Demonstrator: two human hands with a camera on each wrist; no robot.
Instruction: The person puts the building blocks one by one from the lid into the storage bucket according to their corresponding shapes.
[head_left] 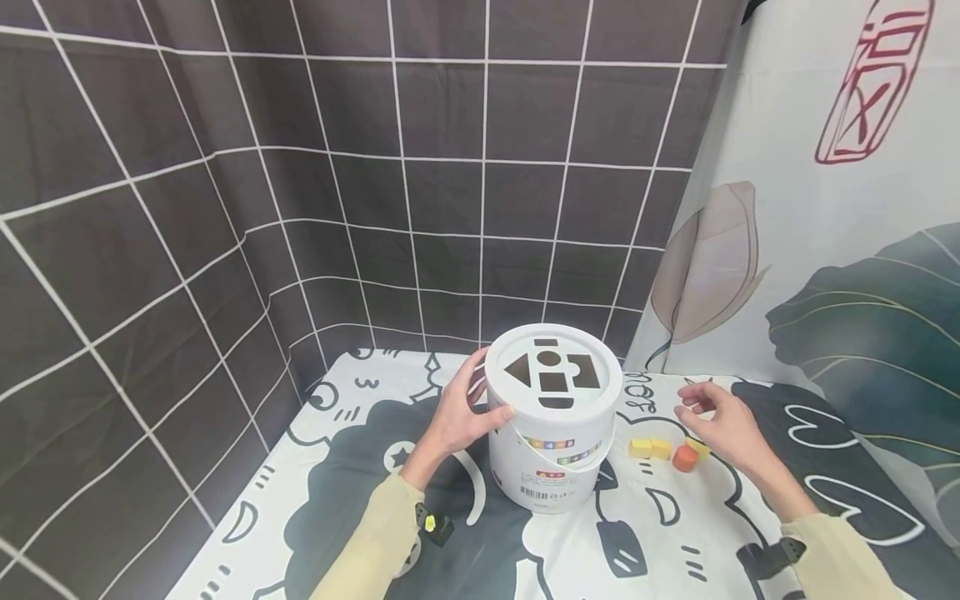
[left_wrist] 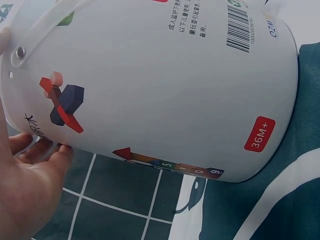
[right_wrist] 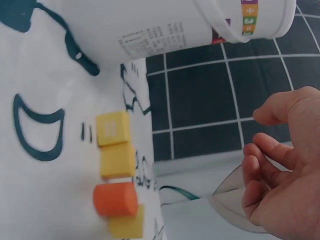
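A white lidded bucket (head_left: 551, 467) stands upright on the patterned cloth. Its lid (head_left: 517, 346) has several shaped cut-outs, among them a triangle and a circle. My left hand (head_left: 459, 410) holds the bucket's upper left side, thumb at the front just below the lid. In the left wrist view, that hand (left_wrist: 30, 185) has bent fingers against the bucket wall (left_wrist: 165, 100). Over the cloth to the right hovers my right hand (head_left: 723, 425), fingers loosely bent, holding nothing. Nearest to it lie yellow blocks (head_left: 641, 448) and an orange cylinder block (head_left: 684, 457), also visible beside the bucket in the right wrist view.
A white and dark printed cloth (head_left: 420, 375) covers the surface. Dark grid-patterned fabric (head_left: 442, 192) hangs behind and at the left. At the right hangs a pale leaf-print curtain (head_left: 795, 217). The bucket's thin handle (head_left: 566, 467) hangs down its front.
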